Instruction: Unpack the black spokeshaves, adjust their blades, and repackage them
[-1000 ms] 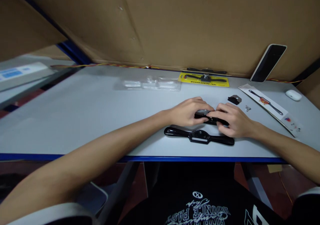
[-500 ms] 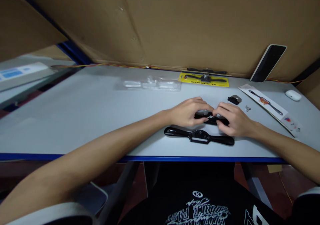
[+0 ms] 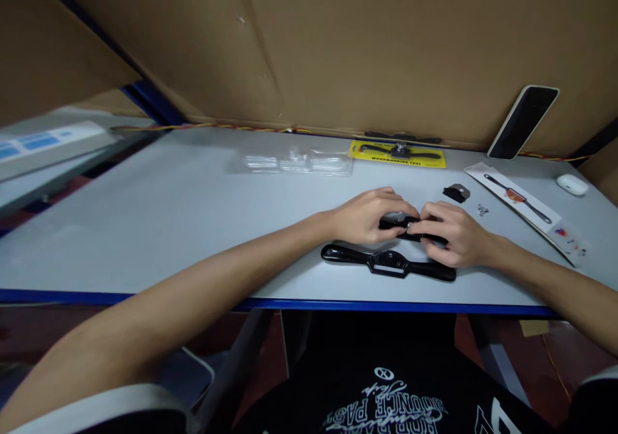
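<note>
Both hands are on a black two-handled tool point(image 3: 414, 233) that lies low over the table. My left hand point(image 3: 374, 215) has fingers and thumb closed round its left part. My right hand point(image 3: 451, 231) grips the right handle, and its index finger reaches to the small silver screw at the tool's middle. The fingers partly cover the tool. Just below, nearer the table's front edge, a second black tool body point(image 3: 389, 263) lies flat and untouched. Right of the hands are a dark blade piece point(image 3: 456, 193) and small silver screws point(image 3: 483, 210).
Behind the hands lie clear plastic packaging point(image 3: 299, 163) and a yellow card point(image 3: 398, 154) with a tool. A phone point(image 3: 523, 123) leans on the cardboard wall point(image 3: 362, 54). At the right are a printed card point(image 3: 521, 205) and a white case point(image 3: 572, 185).
My right index finger has straightened and moved left onto the screw at the tool's middle. The whole view has shifted slightly; my left hand keeps its hold.
</note>
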Demonstrator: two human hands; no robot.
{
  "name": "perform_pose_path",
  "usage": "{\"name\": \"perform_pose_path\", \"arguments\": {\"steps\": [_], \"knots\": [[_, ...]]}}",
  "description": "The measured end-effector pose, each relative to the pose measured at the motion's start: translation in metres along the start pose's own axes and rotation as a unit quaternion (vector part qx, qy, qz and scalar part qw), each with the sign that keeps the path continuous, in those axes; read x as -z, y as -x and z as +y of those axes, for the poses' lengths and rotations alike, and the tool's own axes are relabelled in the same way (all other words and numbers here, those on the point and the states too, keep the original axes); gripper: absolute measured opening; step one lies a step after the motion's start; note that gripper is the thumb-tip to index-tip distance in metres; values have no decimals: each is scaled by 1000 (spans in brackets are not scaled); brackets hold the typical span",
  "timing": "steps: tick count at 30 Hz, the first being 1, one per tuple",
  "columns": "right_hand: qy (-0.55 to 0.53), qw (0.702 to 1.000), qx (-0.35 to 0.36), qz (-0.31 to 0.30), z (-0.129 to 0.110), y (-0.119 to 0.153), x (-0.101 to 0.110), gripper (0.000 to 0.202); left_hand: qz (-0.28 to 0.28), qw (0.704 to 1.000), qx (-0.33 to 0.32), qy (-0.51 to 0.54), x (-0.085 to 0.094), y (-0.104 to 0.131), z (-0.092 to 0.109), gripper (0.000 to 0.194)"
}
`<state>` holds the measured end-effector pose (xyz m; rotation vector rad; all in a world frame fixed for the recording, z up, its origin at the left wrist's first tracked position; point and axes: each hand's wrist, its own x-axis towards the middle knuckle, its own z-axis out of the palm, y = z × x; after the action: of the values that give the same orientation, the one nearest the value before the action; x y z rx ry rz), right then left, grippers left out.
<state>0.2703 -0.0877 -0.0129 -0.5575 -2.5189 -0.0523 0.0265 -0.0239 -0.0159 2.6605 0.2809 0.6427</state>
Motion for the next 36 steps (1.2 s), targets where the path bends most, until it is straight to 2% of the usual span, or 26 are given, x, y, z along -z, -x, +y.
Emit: {"name": "perform_pose_path", "arguments": {"steps": [9,19,36], "knots": [[14,1000,-15,-18,-1,-1,1,36,4,1000,-10,8,-1,-1,0,27],[49,998,-36,-29,-2,0,1,29,-1,1000,2,8,0,-1,1,29],[23,997,-74,-30,-1,0,-3,26,0,1000,7,4,1,-1,2,22]]}}
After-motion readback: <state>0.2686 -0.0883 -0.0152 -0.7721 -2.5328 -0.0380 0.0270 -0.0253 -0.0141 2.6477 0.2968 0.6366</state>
